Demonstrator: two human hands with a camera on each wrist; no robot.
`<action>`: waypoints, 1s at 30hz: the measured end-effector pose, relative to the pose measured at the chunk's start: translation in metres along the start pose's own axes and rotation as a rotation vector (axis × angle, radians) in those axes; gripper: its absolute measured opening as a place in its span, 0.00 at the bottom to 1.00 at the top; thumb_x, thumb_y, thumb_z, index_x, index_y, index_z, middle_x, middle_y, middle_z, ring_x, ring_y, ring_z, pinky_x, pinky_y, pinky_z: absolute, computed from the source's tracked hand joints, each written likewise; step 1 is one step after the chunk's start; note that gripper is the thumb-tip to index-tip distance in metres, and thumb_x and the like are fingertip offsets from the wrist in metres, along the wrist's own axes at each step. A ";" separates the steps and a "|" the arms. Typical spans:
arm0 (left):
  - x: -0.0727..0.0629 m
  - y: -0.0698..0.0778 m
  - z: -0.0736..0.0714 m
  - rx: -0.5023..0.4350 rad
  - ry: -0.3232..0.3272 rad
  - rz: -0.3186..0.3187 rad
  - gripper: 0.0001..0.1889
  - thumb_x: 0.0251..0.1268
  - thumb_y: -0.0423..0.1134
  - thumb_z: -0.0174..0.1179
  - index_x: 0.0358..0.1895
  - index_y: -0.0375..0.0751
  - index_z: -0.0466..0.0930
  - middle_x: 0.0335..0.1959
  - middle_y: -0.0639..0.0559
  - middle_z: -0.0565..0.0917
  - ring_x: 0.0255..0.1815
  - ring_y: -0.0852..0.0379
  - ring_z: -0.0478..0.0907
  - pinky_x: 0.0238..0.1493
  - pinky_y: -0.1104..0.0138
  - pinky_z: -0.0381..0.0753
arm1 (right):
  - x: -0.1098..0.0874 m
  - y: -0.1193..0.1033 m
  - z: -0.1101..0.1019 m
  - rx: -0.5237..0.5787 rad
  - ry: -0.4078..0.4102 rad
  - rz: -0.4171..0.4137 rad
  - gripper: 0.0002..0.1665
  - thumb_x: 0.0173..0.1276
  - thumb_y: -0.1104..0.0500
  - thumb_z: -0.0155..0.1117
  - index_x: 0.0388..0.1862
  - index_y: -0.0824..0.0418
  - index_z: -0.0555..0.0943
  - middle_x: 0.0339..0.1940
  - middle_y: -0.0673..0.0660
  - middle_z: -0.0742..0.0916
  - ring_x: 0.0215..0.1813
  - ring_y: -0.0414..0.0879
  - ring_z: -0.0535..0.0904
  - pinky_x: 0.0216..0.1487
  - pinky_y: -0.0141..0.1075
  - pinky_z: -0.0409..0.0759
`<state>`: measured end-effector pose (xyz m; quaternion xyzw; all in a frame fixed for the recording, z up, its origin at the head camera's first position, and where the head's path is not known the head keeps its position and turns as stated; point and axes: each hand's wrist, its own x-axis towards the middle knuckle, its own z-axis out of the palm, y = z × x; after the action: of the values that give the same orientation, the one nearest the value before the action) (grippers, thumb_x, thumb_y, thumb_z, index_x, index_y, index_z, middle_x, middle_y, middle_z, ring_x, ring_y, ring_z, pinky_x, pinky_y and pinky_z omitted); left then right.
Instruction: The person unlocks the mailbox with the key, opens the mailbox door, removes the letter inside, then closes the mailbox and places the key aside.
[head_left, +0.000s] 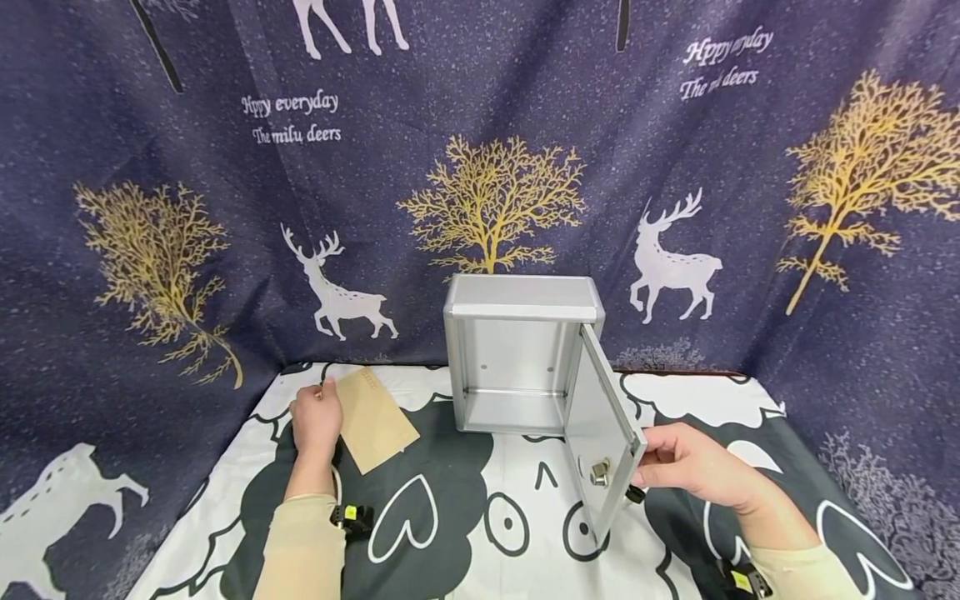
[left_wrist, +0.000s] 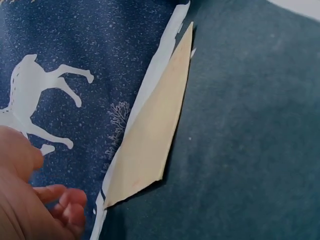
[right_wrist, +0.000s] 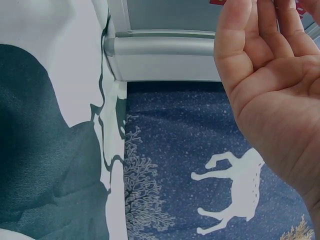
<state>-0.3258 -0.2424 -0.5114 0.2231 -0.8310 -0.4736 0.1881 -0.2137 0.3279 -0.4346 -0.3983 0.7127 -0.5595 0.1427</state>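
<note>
L hand (head_left: 316, 418) has fingers loosely curled, nothing visible in it, just beside the tan envelope (head_left: 377, 423) flat on the tablecloth (head_left: 450, 467). R hand (head_left: 693, 462), fingers bent, is at the free edge of the silver metal box's (head_left: 525, 297) open door (head_left: 597, 408); can't tell if it's gripping.

silver-grey box (head_left: 522, 296), tan paper (head_left: 375, 425), navy deer-print backdrop (head_left: 480, 92), dark-and-white heart-patterned tablecloth (head_left: 453, 458)

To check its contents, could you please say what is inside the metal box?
No objects show inside the metal box, just walls and floor; its open door hides the right side.
</note>
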 end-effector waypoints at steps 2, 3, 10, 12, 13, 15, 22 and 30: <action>-0.002 0.004 -0.001 -0.042 0.008 0.023 0.36 0.91 0.60 0.44 0.71 0.24 0.76 0.63 0.22 0.75 0.66 0.22 0.72 0.68 0.31 0.71 | 0.000 -0.001 0.000 0.001 0.002 0.008 0.21 0.76 0.79 0.64 0.59 0.61 0.90 0.47 0.55 0.95 0.46 0.41 0.91 0.46 0.37 0.92; -0.004 0.007 -0.001 -0.066 0.005 0.042 0.36 0.92 0.59 0.44 0.70 0.24 0.76 0.62 0.23 0.76 0.65 0.23 0.73 0.68 0.32 0.71 | 0.000 -0.001 0.000 0.001 0.002 0.009 0.21 0.76 0.79 0.64 0.59 0.61 0.90 0.47 0.55 0.95 0.46 0.41 0.91 0.46 0.38 0.92; -0.020 0.039 0.003 -0.237 -0.030 0.157 0.35 0.94 0.58 0.43 0.73 0.25 0.73 0.54 0.30 0.79 0.57 0.35 0.78 0.63 0.47 0.74 | 0.000 -0.001 0.000 0.010 0.006 0.012 0.20 0.76 0.78 0.64 0.58 0.62 0.90 0.46 0.56 0.95 0.45 0.42 0.92 0.45 0.39 0.92; -0.023 0.046 0.005 -0.265 -0.039 0.193 0.34 0.94 0.58 0.44 0.74 0.27 0.73 0.55 0.31 0.80 0.57 0.35 0.80 0.60 0.52 0.74 | 0.000 -0.001 0.000 0.010 0.005 0.008 0.20 0.76 0.79 0.64 0.58 0.62 0.90 0.47 0.56 0.95 0.45 0.42 0.92 0.45 0.39 0.92; -0.025 0.050 0.006 -0.279 -0.046 0.210 0.33 0.94 0.58 0.45 0.74 0.28 0.73 0.56 0.31 0.81 0.57 0.35 0.81 0.59 0.54 0.75 | 0.000 -0.001 0.000 0.011 0.004 0.004 0.21 0.76 0.79 0.64 0.58 0.62 0.90 0.47 0.56 0.95 0.46 0.42 0.92 0.45 0.39 0.92; -0.029 0.057 0.007 -0.311 -0.049 0.245 0.31 0.94 0.57 0.47 0.72 0.29 0.75 0.58 0.31 0.81 0.57 0.35 0.83 0.59 0.58 0.75 | 0.000 -0.001 0.000 0.011 0.003 0.000 0.21 0.76 0.79 0.64 0.58 0.62 0.90 0.47 0.56 0.95 0.46 0.42 0.92 0.45 0.39 0.92; -0.038 0.072 0.013 -0.399 -0.054 0.369 0.26 0.94 0.49 0.51 0.73 0.29 0.75 0.54 0.35 0.83 0.46 0.60 0.84 0.51 0.74 0.77 | 0.000 -0.002 0.001 0.011 0.003 0.003 0.20 0.76 0.79 0.64 0.58 0.62 0.90 0.47 0.56 0.95 0.46 0.42 0.92 0.45 0.39 0.92; -0.058 0.087 0.025 -0.454 -0.110 0.492 0.20 0.92 0.41 0.55 0.72 0.30 0.75 0.50 0.37 0.85 0.45 0.58 0.85 0.47 0.77 0.78 | 0.000 -0.002 0.001 0.007 0.003 0.001 0.20 0.76 0.79 0.64 0.58 0.62 0.90 0.46 0.56 0.95 0.45 0.41 0.92 0.45 0.39 0.92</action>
<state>-0.3081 -0.1534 -0.4532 -0.0576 -0.7420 -0.5984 0.2967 -0.2121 0.3272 -0.4327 -0.3966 0.7112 -0.5624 0.1434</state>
